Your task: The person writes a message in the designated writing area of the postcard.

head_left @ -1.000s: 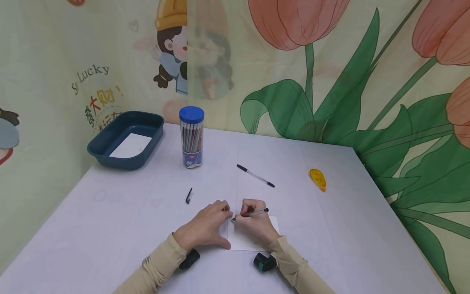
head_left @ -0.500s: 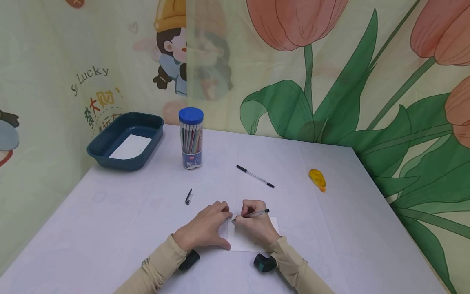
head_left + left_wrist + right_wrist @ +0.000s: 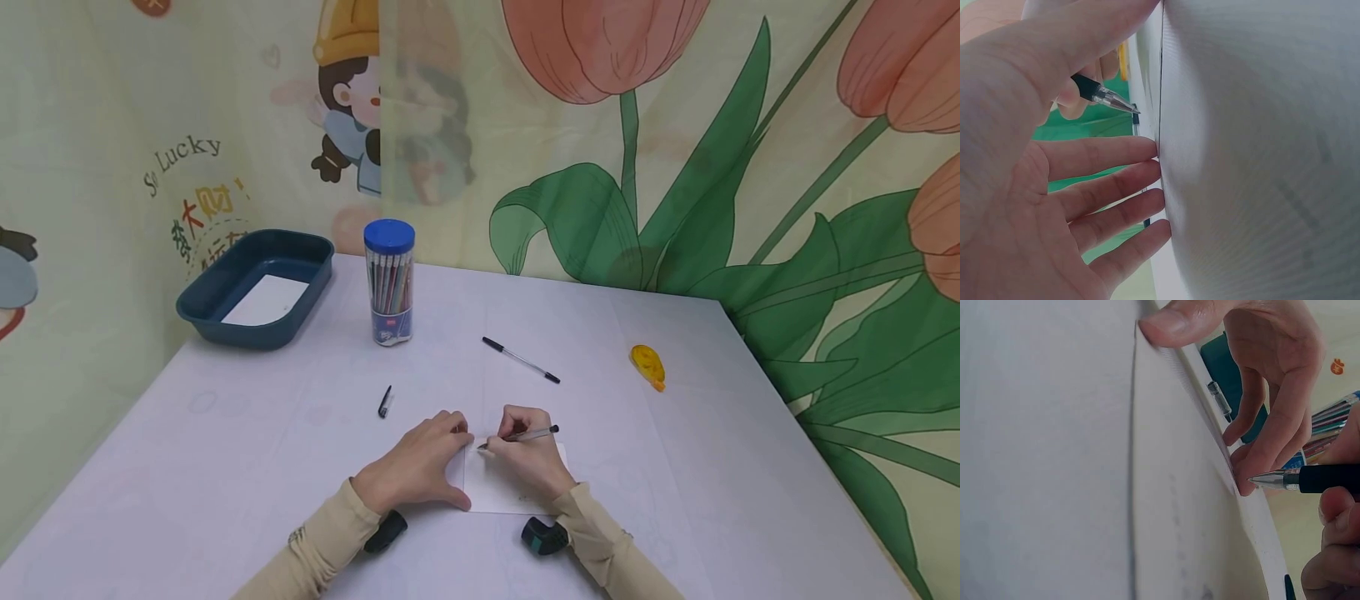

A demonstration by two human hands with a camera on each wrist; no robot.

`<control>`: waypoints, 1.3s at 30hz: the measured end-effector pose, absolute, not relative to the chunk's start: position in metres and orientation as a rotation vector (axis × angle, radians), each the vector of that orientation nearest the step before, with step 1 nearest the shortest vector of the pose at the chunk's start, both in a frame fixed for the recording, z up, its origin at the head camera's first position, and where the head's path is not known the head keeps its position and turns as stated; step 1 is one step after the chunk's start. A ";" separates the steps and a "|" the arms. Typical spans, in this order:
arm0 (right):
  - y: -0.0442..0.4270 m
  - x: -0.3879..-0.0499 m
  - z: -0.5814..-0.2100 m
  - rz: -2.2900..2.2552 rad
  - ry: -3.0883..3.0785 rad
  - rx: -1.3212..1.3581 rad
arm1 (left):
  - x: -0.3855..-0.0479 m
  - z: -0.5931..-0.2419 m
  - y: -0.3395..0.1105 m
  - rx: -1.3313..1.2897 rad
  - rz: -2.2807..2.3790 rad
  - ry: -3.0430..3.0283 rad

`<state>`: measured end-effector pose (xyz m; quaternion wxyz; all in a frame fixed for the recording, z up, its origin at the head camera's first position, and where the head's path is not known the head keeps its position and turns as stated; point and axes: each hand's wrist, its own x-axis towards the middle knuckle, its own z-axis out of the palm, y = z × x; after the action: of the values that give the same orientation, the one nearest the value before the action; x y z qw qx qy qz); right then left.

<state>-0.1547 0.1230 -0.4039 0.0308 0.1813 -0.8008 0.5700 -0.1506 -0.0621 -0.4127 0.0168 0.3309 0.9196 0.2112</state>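
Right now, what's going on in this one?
A person's right hand holds a pen, its tip at the upper left of the paper; whether it touches is unclear. The left hand rests at the paper's left edge. Farther back lie a loose cap and second pen; a jar and a tray stand back left.

"Class of premises?"

"Small writing or desk corner. Whether home, office or studio cannot be established."

"Grounds?"

"White-topped bench (image 3: 712, 467), with a pen (image 3: 542, 432) and paper (image 3: 487, 496) at the near side; further back, a clear tub (image 3: 392, 325) of pencils (image 3: 390, 283) and a dark blue tray (image 3: 238, 334) holding a white sheet (image 3: 266, 300)."

"Surroundings?"

"Printed hangings (image 3: 480, 100) at the left and rear, one overlapping another, bearing large tulips (image 3: 607, 42), a cartoon figure (image 3: 347, 125) and 'So Lucky' lettering (image 3: 182, 158). Decoration is domestic in character, not industrial."
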 end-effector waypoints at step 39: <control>0.125 -0.156 -0.405 1.652 -2.556 0.551 | -0.150 -0.415 -0.064 1.047 0.670 2.870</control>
<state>-0.1560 0.1246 -0.4050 0.0242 0.1780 -0.8262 0.5341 -0.1503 -0.0637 -0.4146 0.0072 0.3347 0.9176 0.2142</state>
